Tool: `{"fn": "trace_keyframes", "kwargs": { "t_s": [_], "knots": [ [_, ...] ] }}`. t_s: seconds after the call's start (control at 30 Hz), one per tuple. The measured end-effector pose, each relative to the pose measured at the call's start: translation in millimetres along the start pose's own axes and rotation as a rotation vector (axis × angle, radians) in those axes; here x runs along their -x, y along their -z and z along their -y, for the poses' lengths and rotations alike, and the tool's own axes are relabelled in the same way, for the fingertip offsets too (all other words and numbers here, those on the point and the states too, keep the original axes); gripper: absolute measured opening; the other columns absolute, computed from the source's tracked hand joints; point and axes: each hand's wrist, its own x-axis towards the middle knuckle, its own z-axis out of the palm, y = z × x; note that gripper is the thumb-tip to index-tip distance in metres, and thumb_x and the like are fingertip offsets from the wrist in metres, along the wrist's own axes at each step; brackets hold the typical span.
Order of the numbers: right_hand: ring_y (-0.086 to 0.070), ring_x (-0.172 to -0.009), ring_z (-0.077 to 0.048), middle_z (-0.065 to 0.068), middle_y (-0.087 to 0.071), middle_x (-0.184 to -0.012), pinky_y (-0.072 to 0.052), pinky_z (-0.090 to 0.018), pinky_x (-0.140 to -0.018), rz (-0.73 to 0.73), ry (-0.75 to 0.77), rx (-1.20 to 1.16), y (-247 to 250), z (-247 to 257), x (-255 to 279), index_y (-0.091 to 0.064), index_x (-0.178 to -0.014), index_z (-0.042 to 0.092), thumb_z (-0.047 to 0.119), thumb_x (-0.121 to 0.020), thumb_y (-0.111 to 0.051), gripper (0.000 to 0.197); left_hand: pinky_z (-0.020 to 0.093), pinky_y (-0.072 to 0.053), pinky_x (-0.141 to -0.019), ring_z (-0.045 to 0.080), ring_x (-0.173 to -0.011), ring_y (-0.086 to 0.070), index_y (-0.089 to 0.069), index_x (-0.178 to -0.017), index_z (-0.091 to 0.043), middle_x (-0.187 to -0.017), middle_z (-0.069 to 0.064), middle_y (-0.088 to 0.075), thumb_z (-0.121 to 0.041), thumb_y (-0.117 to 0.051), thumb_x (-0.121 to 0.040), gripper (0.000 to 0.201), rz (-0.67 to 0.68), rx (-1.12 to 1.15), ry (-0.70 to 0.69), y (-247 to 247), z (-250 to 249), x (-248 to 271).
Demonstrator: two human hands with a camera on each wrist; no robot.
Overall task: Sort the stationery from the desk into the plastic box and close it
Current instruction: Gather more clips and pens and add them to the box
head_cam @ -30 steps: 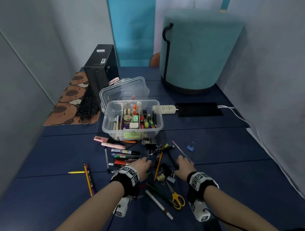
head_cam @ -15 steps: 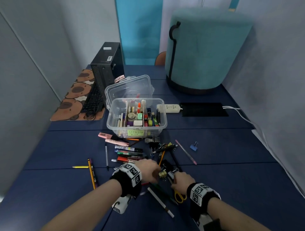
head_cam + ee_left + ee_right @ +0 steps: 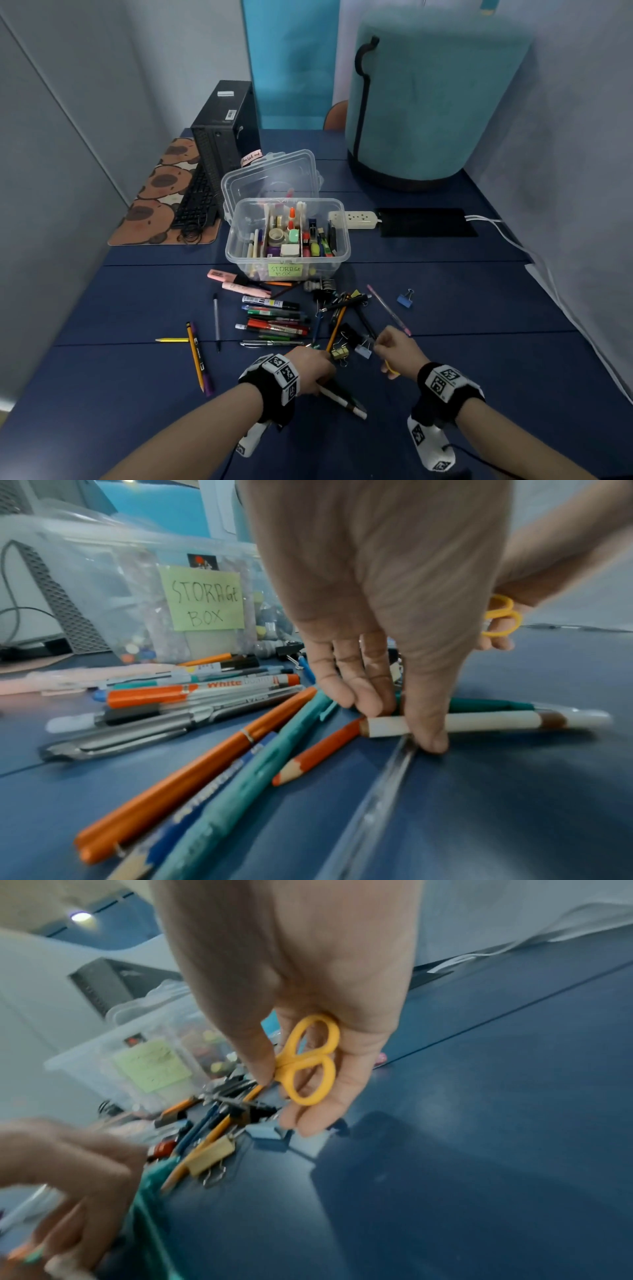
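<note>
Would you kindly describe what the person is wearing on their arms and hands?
Both forearms are bare, with no sleeves or gloves. The left hand and right hand each have a black wristband carrying white blocks printed with black square markers. A white marked camera unit hangs under each wrist, trailing a thin black cable.

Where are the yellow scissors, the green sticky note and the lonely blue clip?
yellow scissors (image 3: pixel 310 1060), right wrist view, on the handle loops.
green sticky note (image 3: pixel 205 599), left wrist view, on the written face.
blue clip (image 3: pixel 404 299), head view, on its blue body.
</note>
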Motion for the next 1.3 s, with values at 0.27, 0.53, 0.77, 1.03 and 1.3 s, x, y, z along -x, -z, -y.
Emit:
{"fn": "trace_keyframes", "kwargs": {
  "t_s": [0.27, 0.53, 0.77, 1.03, 1.3],
  "knots": [
    [-0.06, -0.059, -0.024, -0.014, -0.059, -0.078, -0.054, -0.031, -0.048, -0.155, -0.089, -0.517, 26, 5, -10, -0.051, -0.104, 0.004, 0.009, -0.095, -0.055, 0.011, 0.035, -0.044, -0.079, 0.027, -0.102, -0.057, -0.06, -0.101, -0.017, -0.11, 0.005, -0.059, -0.029, -0.063, -0.086, 0.02, -0.147, 0.04, 0.179, 25, 50, 8],
    [-0.06, -0.058, -0.021, -0.011, -0.058, -0.075, -0.054, -0.031, -0.051, -0.146, -0.088, -0.549, 18, 19, -35, -0.049, -0.1, 0.007, 0.01, -0.096, -0.054, 0.007, 0.042, -0.045, -0.093, 0.029, -0.114, -0.048, -0.052, -0.113, -0.015, -0.122, 0.009, -0.046, -0.012, -0.056, -0.084, 0.029, -0.214, 0.098, 0.302, 40, 90, -8],
    [-0.061, -0.058, -0.021, -0.014, -0.058, -0.076, -0.053, -0.031, -0.047, -0.149, -0.075, -0.562, 13, 31, -58, -0.053, -0.092, 0.01, 0.011, -0.095, -0.057, 0.005, 0.041, -0.044, -0.096, 0.032, -0.118, -0.05, -0.043, -0.127, -0.007, -0.13, 0.013, -0.049, -0.001, -0.05, -0.089, 0.039, -0.286, -0.021, 0.434, 64, 75, -64],
    [-0.059, -0.059, -0.022, -0.013, -0.058, -0.075, -0.054, -0.034, -0.05, -0.154, -0.053, -0.581, 16, 37, -72, -0.053, -0.096, 0.006, 0.008, -0.093, -0.058, 0.006, 0.025, -0.044, -0.04, 0.024, -0.037, -0.056, -0.063, -0.048, -0.015, -0.046, 0.005, -0.056, -0.012, -0.031, -0.066, 0.037, -0.445, -0.054, 0.535, 46, 82, -108],
    [-0.061, -0.062, -0.023, -0.014, -0.059, -0.077, -0.053, -0.032, -0.049, -0.129, -0.073, -0.62, 10, 37, -64, -0.054, -0.098, 0.006, 0.005, -0.093, -0.056, 0.006, 0.034, -0.051, -0.071, 0.032, -0.082, -0.069, -0.064, -0.102, -0.008, -0.092, 0.022, -0.068, -0.028, -0.064, -0.086, 0.026, -0.259, -0.025, 0.49, 75, 71, -72]
  ]
}}
